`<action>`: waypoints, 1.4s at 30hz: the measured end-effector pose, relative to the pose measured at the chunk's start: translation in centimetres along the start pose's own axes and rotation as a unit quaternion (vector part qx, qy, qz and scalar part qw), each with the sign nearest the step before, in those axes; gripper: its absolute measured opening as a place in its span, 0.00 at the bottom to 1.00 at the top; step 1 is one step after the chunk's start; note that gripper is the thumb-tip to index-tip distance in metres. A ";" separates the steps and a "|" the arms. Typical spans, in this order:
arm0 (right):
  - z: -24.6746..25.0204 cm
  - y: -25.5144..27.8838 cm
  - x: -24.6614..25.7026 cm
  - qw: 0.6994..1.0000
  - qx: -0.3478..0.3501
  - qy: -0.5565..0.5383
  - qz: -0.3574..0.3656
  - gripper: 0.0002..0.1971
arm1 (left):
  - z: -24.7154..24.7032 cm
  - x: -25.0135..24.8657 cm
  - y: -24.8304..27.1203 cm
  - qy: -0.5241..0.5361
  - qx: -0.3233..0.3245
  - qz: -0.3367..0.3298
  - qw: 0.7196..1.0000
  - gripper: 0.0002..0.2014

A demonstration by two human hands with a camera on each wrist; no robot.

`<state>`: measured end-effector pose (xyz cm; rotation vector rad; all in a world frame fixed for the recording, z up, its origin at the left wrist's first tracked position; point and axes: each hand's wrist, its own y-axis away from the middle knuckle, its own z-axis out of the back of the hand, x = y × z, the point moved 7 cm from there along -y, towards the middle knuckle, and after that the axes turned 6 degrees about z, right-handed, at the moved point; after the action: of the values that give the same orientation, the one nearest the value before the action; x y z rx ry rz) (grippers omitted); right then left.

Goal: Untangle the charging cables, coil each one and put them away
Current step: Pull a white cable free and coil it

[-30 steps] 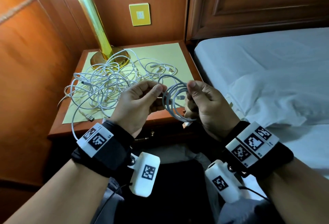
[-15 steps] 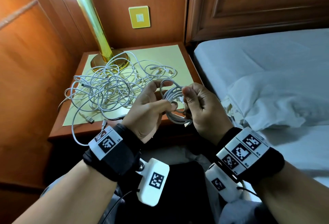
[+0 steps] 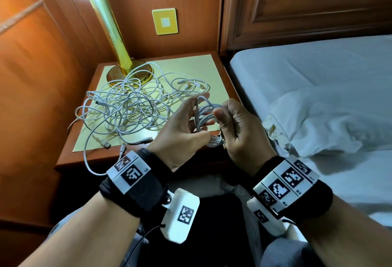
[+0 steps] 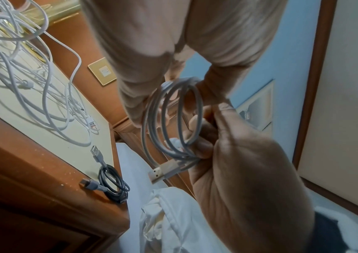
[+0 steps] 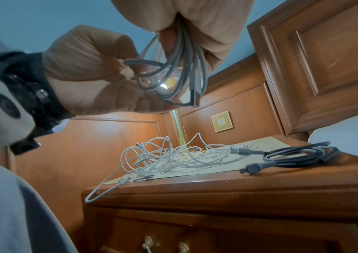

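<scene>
A white charging cable wound into a small coil (image 3: 204,116) hangs between my two hands above the nightstand's front edge. My left hand (image 3: 191,120) has its fingers curled through the loops from the left. My right hand (image 3: 230,127) pinches the coil's right side, thumb on top; in the left wrist view a USB plug (image 4: 159,172) sticks out below the right hand (image 4: 228,154). A loose tangle of white cables (image 3: 127,107) lies on the nightstand (image 3: 70,156). A dark coiled cable (image 5: 299,155) rests near its front right corner, also seen as the dark coil (image 4: 113,183).
A brass lamp (image 3: 129,73) stands at the back of the nightstand, with cable strands over its base. One white strand (image 3: 87,160) droops over the front edge. The bed with white sheets (image 3: 318,97) is close on the right. Drawer knobs (image 5: 150,243) show below the top.
Both hands have closed in on the coil, which went from a wide round loop to a narrower bundle. My left fingers now reach through the loops instead of pinching the left rim.
</scene>
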<state>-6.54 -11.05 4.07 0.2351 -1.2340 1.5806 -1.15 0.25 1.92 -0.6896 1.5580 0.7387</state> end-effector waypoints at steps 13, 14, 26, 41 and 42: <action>1.2 -0.6 -2.4 0.997 -0.042 0.057 -0.036 0.18 | 0.5 1.4 0.4 -0.033 0.089 0.075 0.993 0.50; 1.5 -0.7 -3.1 0.996 -0.053 0.031 -0.066 0.19 | 0.6 1.6 0.5 -0.038 0.082 0.076 0.993 0.47; 1.2 -0.9 -4.3 0.928 -0.124 -0.293 -0.192 0.19 | 1.9 -0.3 0.9 -0.170 -0.106 -0.028 0.979 0.11; -0.2 -0.2 -3.7 0.881 -0.100 -0.407 -0.220 0.20 | -0.3 2.6 0.0 0.198 -0.091 0.123 0.968 0.14; -0.1 -0.1 -4.0 0.902 -0.089 -0.357 -0.224 0.20 | -0.1 2.5 -0.2 0.198 -0.092 0.109 0.970 0.13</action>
<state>-4.79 -13.37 1.37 0.9740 -1.7138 0.9823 -1.37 0.01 -0.55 -0.8482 1.9693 0.9598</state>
